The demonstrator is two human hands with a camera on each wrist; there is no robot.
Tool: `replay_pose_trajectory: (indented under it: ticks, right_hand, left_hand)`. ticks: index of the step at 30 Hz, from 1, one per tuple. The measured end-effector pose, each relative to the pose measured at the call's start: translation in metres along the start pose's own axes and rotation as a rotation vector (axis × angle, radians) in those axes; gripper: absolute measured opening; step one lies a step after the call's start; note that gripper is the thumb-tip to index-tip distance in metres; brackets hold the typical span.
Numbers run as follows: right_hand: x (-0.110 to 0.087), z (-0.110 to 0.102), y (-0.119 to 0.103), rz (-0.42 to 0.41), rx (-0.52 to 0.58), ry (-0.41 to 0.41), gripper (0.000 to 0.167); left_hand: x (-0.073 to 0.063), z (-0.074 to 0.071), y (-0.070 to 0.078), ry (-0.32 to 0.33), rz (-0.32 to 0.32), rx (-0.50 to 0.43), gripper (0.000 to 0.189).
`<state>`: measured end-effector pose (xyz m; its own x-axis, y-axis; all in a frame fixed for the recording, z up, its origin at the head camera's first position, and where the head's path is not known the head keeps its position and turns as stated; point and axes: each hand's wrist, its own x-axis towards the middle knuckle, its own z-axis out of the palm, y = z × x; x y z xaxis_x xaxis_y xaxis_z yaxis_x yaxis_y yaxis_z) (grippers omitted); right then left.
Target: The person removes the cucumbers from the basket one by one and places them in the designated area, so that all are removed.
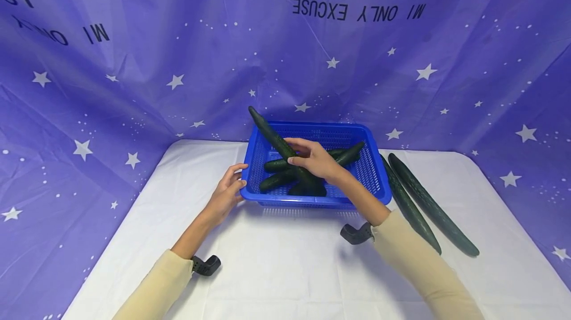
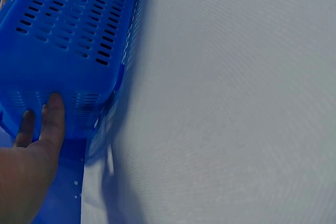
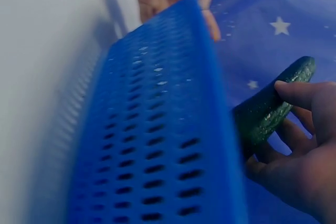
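Observation:
My right hand (image 1: 315, 160) grips a long dark green cucumber (image 1: 269, 133) around its middle, thumb on one side and fingers on the other. This cucumber slants over the blue plastic basket (image 1: 318, 199), one end sticking up past the back left rim. Below it, several more cucumbers (image 1: 276, 180) lie crossed inside the basket, partly hidden by my right hand and the held one. Against the basket's left end rests my left hand (image 1: 223, 198), its fingers touching the rim and outer wall. In the left wrist view, straight fingers (image 2: 54, 116) lie on the perforated wall.
Two cucumbers (image 1: 432, 206) lie side by side on the white tablecloth (image 1: 276, 265), right of the basket. A purple star-patterned cloth (image 1: 285, 52) hangs behind and beside the table. Black wrist mounts (image 1: 206, 265) stick out from both forearms.

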<state>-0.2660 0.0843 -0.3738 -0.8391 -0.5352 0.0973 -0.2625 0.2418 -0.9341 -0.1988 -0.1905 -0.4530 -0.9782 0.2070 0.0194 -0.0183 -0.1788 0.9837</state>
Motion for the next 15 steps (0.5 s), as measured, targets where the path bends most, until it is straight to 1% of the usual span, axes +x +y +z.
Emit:
replay_pose_trajectory:
  ticks: [5, 11, 15]
  right_hand:
    - [-0.007, -0.020, -0.017, -0.019, 0.015, 0.090, 0.054]
    - [-0.016, -0.046, -0.042, -0.036, 0.074, 0.203, 0.055]
    - [-0.025, -0.065, -0.058, -0.043, 0.068, 0.274, 0.055]
  left_hand:
    - [-0.001, -0.001, 0.000, 0.001, -0.001, 0.006, 0.052]
    - [0.000, -0.001, -0.001, 0.000, 0.001, 0.002, 0.052]
    - [0.000, 0.000, 0.000, -0.001, -0.002, 0.000, 0.052]
